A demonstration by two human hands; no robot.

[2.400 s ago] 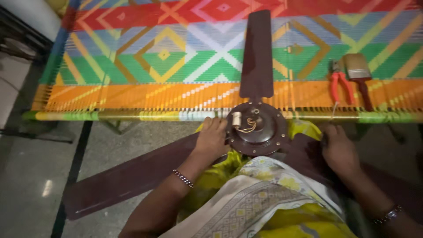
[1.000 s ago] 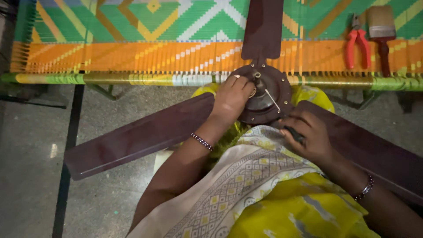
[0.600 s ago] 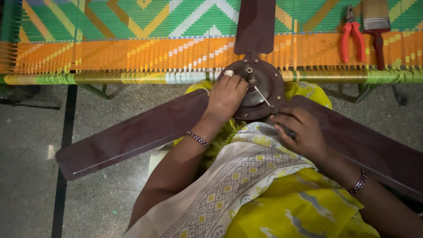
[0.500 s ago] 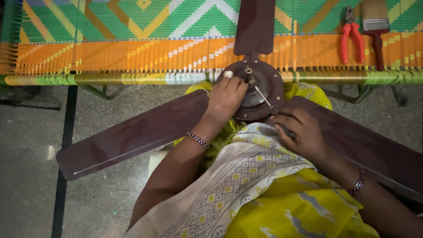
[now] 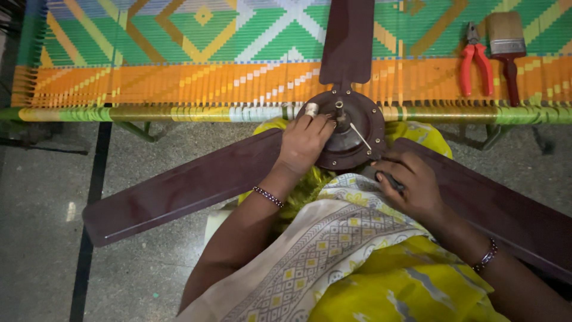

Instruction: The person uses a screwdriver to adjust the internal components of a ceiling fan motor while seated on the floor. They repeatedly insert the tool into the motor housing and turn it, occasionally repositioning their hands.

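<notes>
Nearest to me, the right hand (image 5: 414, 188) is clenched around the dark handle of a screwdriver (image 5: 381, 167), whose thin shaft slants up and left onto the brown motor hub (image 5: 351, 140) of a ceiling fan resting across my lap. The left hand (image 5: 304, 143) lies flat against the left side of the hub, fingers (image 5: 313, 122) curled over its upper edge next to a small silver cylindrical part (image 5: 311, 110); I cannot tell whether they pinch that part or merely press beside it. I judge the step in hand to be work on a fastener at the hub. To do it well, I would keep the left hand bracing the housing so that the three blades (image 5: 185, 191) cannot swing, seat the tip squarely before turning, and hold the shaft in line with the screw so it does not slip onto the wiring near the centre shaft (image 5: 339, 110). Beyond the hub, the far blade lies on the woven cot (image 5: 179, 77), where red-handled pliers (image 5: 475, 59) and a paintbrush (image 5: 506, 42) rest side by side, well apart from both hands.
</notes>
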